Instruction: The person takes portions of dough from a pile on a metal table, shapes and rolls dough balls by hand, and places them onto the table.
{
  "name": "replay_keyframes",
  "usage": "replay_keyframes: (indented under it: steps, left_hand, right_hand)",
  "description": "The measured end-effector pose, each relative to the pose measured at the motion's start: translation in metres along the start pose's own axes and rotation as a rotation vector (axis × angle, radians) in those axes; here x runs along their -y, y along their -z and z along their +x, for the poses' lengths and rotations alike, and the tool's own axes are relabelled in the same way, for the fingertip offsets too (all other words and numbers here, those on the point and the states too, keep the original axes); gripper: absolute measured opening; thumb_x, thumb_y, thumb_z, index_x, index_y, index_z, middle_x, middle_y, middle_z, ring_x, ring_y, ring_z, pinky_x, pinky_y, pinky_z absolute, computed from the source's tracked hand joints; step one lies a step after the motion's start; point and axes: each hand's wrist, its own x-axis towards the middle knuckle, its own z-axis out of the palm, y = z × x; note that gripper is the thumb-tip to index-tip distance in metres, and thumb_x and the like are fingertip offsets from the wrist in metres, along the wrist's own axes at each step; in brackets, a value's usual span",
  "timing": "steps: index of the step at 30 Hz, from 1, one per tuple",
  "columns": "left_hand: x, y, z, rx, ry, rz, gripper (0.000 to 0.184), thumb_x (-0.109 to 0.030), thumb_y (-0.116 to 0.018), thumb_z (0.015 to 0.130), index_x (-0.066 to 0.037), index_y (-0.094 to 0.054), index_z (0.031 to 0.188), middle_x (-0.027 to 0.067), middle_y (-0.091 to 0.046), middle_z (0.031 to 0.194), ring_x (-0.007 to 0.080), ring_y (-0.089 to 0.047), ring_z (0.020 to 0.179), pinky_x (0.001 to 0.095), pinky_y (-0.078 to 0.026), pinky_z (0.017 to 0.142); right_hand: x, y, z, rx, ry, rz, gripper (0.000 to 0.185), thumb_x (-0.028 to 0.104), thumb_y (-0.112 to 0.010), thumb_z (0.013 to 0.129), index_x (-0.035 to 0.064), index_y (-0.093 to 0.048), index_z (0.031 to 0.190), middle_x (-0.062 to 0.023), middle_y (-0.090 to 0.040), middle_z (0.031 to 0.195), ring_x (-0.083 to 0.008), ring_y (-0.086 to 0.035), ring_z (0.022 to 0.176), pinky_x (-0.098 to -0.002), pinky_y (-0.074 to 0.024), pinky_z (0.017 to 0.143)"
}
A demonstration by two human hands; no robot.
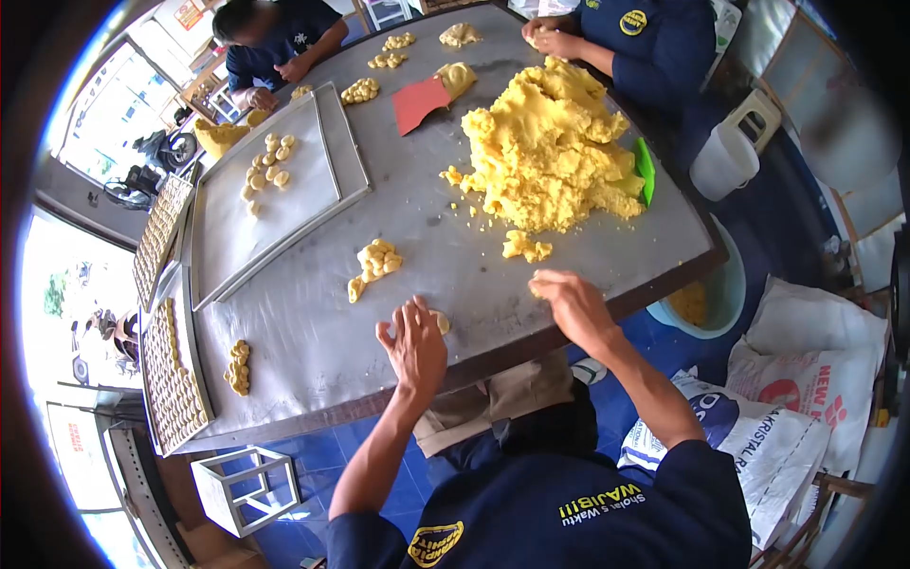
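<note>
My left hand point(417, 349) rests palm down on the metal table, its fingers apart. A small flat round of pale dough point(440, 321) lies at its right side, partly covered by the fingers. Above the table's near edge, my right hand point(576, 308) has its fingers pinched together on what looks like a small bit of yellow filling, mostly hidden. Just beyond it lies a loose lump of yellow filling point(526, 247), in front of the big crumbly mound of yellow filling point(550, 152). A cluster of small dough pieces point(377, 261) sits ahead of my left hand.
A metal tray point(284, 223) with several dough balls point(270, 161) lies left; filled trays point(175, 379) stand at the edge. A green scraper point(645, 171) leans against the mound. A red sheet point(419, 104) lies farther back. Two people point(284, 47) work across the table.
</note>
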Motion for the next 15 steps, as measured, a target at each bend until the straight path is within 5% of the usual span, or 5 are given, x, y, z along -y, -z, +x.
replay_keyframes:
  steps: [4, 6, 8, 11, 15]
  left_hand:
    - [0.000, 0.023, -0.009, 0.182, 0.250, -0.344, 0.018, -0.017, -0.058, 0.095, -0.007, -0.062, 0.109, 0.0103, -0.060, 0.107, 0.0267, -0.053, 0.108, 0.0448, -0.034, 0.096]
    - [0.002, 0.020, -0.004, 0.186, 0.399, -0.539, 0.016, -0.016, -0.060, 0.095, -0.007, -0.062, 0.108, 0.0110, -0.061, 0.107, 0.0279, -0.052, 0.109, 0.0435, -0.035, 0.096]
    - [0.006, 0.023, -0.005, 0.112, 0.543, -0.782, 0.016, -0.015, -0.061, 0.098, -0.003, -0.061, 0.108, 0.0117, -0.069, 0.097, 0.0241, -0.062, 0.098, 0.0379, -0.045, 0.088]
    - [0.020, 0.021, -0.012, -0.039, 0.724, -1.099, 0.020, -0.016, -0.062, 0.101, 0.002, -0.065, 0.108, 0.0101, -0.073, 0.090, 0.0127, -0.066, 0.083, 0.0267, -0.051, 0.074]
    - [0.043, 0.020, -0.024, -0.212, 0.867, -1.290, 0.022, -0.015, -0.063, 0.100, 0.003, -0.068, 0.110, 0.0047, -0.071, 0.093, 0.0077, -0.063, 0.084, 0.0226, -0.050, 0.078]
  right_hand:
    - [0.018, -0.028, 0.033, -0.119, 0.187, 0.040, 0.015, -0.001, -0.058, 0.085, -0.0002, -0.068, 0.097, -0.0137, -0.068, 0.108, -0.0324, -0.065, 0.099, -0.0417, -0.0565, 0.083]
    - [0.043, -0.040, 0.045, 0.015, 0.172, -0.063, 0.010, 0.004, -0.058, 0.087, 0.0011, -0.065, 0.094, -0.0145, -0.066, 0.106, -0.0326, -0.065, 0.094, -0.0406, -0.0572, 0.081]
    - [0.054, -0.070, 0.030, -0.114, 0.411, -0.069, 0.015, 0.007, -0.059, 0.086, 0.0036, -0.066, 0.099, -0.0148, -0.066, 0.109, -0.0299, -0.065, 0.096, -0.0380, -0.0583, 0.080]
    - [0.081, -0.051, 0.001, 0.023, 0.427, -0.106, 0.025, 0.007, -0.060, 0.085, 0.0040, -0.069, 0.109, -0.0098, -0.066, 0.118, -0.0255, -0.063, 0.108, -0.0338, -0.0561, 0.089]
    - [0.079, -0.045, -0.004, 0.152, 0.462, 0.094, 0.028, 0.006, -0.061, 0.084, 0.0061, -0.071, 0.110, -0.0056, -0.066, 0.122, -0.0227, -0.062, 0.111, -0.0312, -0.0544, 0.094]
